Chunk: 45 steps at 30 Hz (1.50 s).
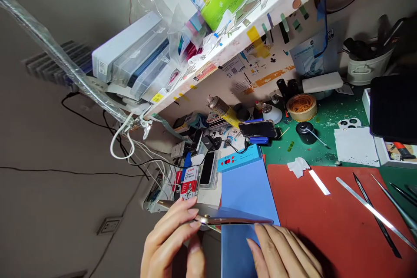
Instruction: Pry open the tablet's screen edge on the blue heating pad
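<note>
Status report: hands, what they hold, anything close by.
Left hand pinches the thin gold device edge-on. Right hand steadies its other end over the blue pad. Metal tools lie apart on the red mat.
</note>
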Each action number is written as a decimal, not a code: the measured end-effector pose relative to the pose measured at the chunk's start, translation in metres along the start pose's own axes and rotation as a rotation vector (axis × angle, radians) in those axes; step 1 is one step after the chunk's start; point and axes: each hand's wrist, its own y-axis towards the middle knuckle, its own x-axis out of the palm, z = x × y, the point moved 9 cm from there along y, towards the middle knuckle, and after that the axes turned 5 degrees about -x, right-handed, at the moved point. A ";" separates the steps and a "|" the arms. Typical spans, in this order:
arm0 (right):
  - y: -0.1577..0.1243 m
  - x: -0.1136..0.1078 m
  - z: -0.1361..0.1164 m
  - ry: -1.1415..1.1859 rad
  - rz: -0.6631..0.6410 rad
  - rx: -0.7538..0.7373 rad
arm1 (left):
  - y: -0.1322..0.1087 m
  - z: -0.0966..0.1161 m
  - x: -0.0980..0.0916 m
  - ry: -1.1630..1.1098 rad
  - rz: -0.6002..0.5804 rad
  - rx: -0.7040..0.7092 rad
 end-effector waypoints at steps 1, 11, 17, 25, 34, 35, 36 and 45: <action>0.000 0.000 -0.002 0.000 0.009 -0.011 | 0.000 0.001 0.001 -0.001 -0.018 0.001; -0.014 -0.003 -0.002 -0.057 0.022 -0.015 | 0.002 -0.006 0.000 -0.013 -0.018 0.006; -0.016 0.004 -0.002 -0.045 0.039 0.036 | -0.001 -0.012 -0.002 -0.028 -0.029 0.018; -0.007 0.006 -0.006 -0.064 -0.061 0.012 | 0.004 -0.002 0.003 -0.005 -0.037 0.070; -0.033 0.013 -0.004 -0.063 -0.187 -0.097 | 0.006 0.010 0.008 0.019 -0.053 0.036; -0.037 0.014 -0.002 -0.066 -0.197 -0.112 | 0.006 0.010 0.008 0.023 -0.053 0.021; -0.041 0.015 -0.001 -0.068 -0.205 -0.132 | 0.006 0.010 0.009 0.026 -0.052 0.002; -0.040 0.015 0.004 -0.058 -0.218 -0.214 | 0.006 0.019 0.012 -0.009 0.054 -0.056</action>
